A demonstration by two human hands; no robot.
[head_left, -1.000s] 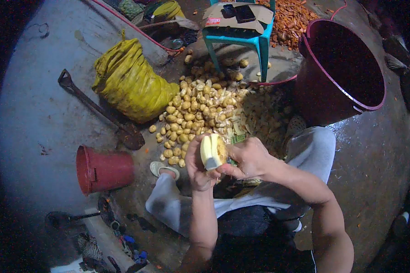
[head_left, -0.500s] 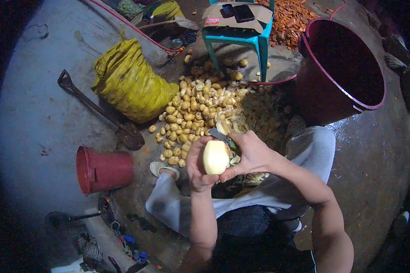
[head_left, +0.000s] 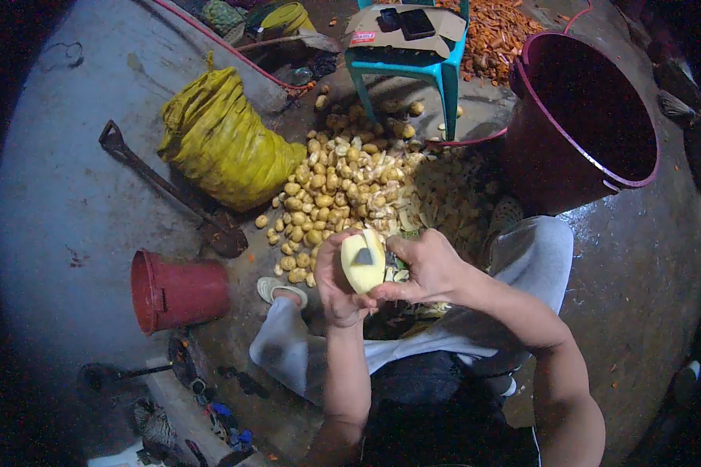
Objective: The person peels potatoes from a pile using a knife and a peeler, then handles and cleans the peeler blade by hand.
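My left hand (head_left: pixel 336 282) is wrapped round the left side of a pale, peeled-looking potato (head_left: pixel 354 274) in front of my knees. The fingers of my right hand (head_left: pixel 432 268) are curled round a small knife, its handle mostly hidden. The knife's dark blade (head_left: pixel 364 257) lies against the face of the potato, and a pale strip (head_left: pixel 376 247) stands up beside it. My right thumb reaches to the potato's lower end. Beyond my hands spreads a heap of unpeeled potatoes (head_left: pixel 319 194), with pale peelings (head_left: pixel 444 187) along its right side.
A yellow sack (head_left: pixel 226 148) leans by the heap, with a shovel (head_left: pixel 160 183) to its left. There is a small red bucket (head_left: pixel 183 292) at left and a large dark-red tub (head_left: pixel 553 156) at right. Behind stand a teal stool (head_left: pixel 405 68) and orange pieces (head_left: pixel 494 35).
The knife blade has moved from the potato's top edge down onto its face, and a strip now stands out there. The potato has turned and shifted slightly left in my left hand.
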